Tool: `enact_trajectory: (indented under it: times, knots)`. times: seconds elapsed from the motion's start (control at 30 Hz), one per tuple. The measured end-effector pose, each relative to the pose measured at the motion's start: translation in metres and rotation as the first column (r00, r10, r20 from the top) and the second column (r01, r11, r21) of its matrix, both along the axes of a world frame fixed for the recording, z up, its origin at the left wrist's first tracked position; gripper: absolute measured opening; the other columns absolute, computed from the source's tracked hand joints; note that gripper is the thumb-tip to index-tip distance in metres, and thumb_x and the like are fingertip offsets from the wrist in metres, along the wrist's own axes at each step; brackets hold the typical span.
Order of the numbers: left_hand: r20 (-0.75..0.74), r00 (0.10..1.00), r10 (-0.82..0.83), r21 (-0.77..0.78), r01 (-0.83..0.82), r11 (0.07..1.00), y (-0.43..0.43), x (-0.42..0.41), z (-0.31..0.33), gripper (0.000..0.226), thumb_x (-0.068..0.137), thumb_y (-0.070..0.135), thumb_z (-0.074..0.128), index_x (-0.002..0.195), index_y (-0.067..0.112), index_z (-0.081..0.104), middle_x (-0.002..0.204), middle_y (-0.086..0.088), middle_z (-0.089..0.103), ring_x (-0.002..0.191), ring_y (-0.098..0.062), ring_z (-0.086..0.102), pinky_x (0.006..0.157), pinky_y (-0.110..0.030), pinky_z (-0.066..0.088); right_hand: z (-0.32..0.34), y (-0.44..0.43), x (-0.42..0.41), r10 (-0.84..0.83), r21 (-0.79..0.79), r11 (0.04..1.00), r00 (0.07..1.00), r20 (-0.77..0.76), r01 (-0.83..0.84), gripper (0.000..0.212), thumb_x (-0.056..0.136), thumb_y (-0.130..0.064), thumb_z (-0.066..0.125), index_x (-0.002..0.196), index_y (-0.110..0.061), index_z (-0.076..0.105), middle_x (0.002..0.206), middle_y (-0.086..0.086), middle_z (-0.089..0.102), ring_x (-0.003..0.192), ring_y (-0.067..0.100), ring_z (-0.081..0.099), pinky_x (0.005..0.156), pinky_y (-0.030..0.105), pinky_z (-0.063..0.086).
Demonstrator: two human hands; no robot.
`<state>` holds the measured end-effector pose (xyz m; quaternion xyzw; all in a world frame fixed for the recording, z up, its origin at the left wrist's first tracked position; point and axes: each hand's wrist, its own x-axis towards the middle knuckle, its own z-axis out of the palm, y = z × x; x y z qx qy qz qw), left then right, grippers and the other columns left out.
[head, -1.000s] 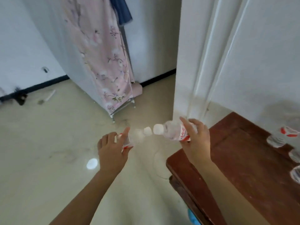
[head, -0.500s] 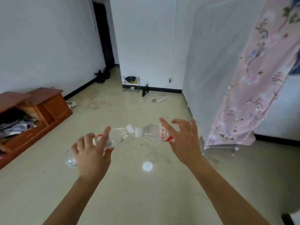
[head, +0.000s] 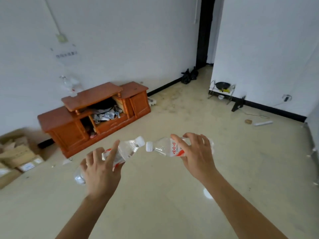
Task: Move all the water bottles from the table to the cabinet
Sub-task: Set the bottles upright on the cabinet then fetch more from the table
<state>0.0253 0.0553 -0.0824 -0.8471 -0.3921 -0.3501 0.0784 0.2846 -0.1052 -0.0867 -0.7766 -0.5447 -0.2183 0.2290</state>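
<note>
I hold two clear water bottles with red-and-white labels and white caps, both lying sideways with the caps nearly meeting. My left hand (head: 101, 169) grips the left bottle (head: 128, 149) around its middle, its base sticking out to the lower left. My right hand (head: 196, 153) grips the right bottle (head: 166, 148) near its base. A low orange-brown wooden cabinet (head: 96, 114) stands against the white wall at the left, across the floor from me. Several clear bottles (head: 69, 84) stand on its top near the wall. Its middle compartment is open and full of clutter.
Cardboard boxes (head: 16, 155) lie on the floor left of the cabinet. A wire rack with a black pan (head: 222, 91) stands by the right wall, with a cable and small items (head: 259, 122) on the floor. A dark doorway (head: 204, 31) opens at the back. Pale tiled floor lies between me and the cabinet.
The view has swung left, away from the dark table and the pink-draped rack, so the cabinet is now ahead at the left. Both hands still carry their bottles the same way.
</note>
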Motion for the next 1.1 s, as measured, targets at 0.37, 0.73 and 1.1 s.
enact_trajectory:
  times: [0.37,0.73,1.1]
  knots:
    - [-0.018,0.957,0.290,-0.042,-0.291,0.956,0.168,0.019,-0.015,0.093,0.061,0.026,0.095,0.141,0.031,0.049,0.111,-0.020,0.057,0.102,-0.045,0.049,0.082,-0.061,0.042,0.000,0.252,0.060,0.291,-0.038,0.956,0.956,0.024,-0.290,0.090,0.060,-0.013,0.092,0.139,-0.034,0.053,0.121,0.007,0.057,0.109,0.029,0.058,0.103,0.057,0.044]
    - [-0.009,0.922,0.386,-0.102,-0.385,0.917,0.427,0.039,-0.022,0.081,0.066,0.028,0.092,0.139,0.023,0.059,0.109,-0.020,0.060,0.100,-0.046,0.052,0.079,-0.062,0.044,0.002,0.520,0.077,0.390,-0.108,0.918,0.917,0.077,-0.382,0.097,0.056,-0.011,0.095,0.140,-0.032,0.050,0.121,0.004,0.061,0.114,0.028,0.062,0.104,0.062,0.041]
    - [-0.090,0.942,0.323,-0.114,-0.332,0.937,0.669,0.115,-0.030,0.082,0.062,0.025,0.094,0.137,0.024,0.060,0.109,-0.018,0.060,0.099,-0.043,0.049,0.079,-0.060,0.045,-0.006,0.751,0.153,0.332,-0.087,0.941,0.942,0.043,-0.328,0.086,0.066,-0.011,0.091,0.141,-0.030,0.055,0.122,0.003,0.062,0.116,0.027,0.060,0.103,0.059,0.040]
